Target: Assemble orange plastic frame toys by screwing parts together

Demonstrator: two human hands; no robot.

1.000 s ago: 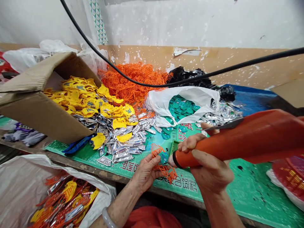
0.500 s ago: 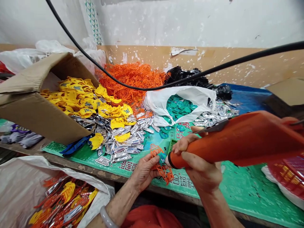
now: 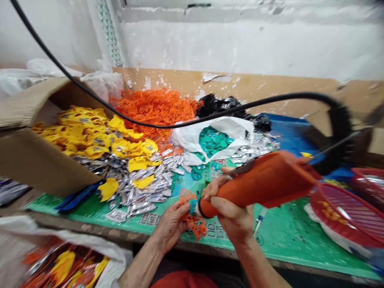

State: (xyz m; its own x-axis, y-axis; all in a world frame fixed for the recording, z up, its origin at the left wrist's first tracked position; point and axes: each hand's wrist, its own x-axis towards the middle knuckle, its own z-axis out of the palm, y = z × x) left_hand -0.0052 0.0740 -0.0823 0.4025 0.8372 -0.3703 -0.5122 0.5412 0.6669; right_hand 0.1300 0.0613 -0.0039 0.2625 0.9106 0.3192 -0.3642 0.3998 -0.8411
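My left hand (image 3: 171,224) pinches an orange openwork plastic part (image 3: 196,229) above the front edge of the green-covered table. A small teal piece (image 3: 192,206) lies against that part. In my right hand (image 3: 232,212) is an orange corded power tool (image 3: 258,182), tilted, its rear end up to the right. The tool's pale tip meets or nearly meets the teal piece; blur hides the exact contact. A dark lever runs along the tool's upper side, and my fingers wrap around its front end.
A cardboard box (image 3: 57,170) spills yellow pieces (image 3: 90,132) over silvery strips (image 3: 144,192). Behind are an orange heap (image 3: 156,108) and a white bag (image 3: 186,144) of teal pieces. A black cable (image 3: 162,126) hangs across. Red baskets (image 3: 345,216) stand right; a filled sack (image 3: 114,256) lies lower left.
The camera view has shifted, so the table's contents appear farther left and more of the right side shows. Both hands keep their hold, with the tool tip still at the teal piece.
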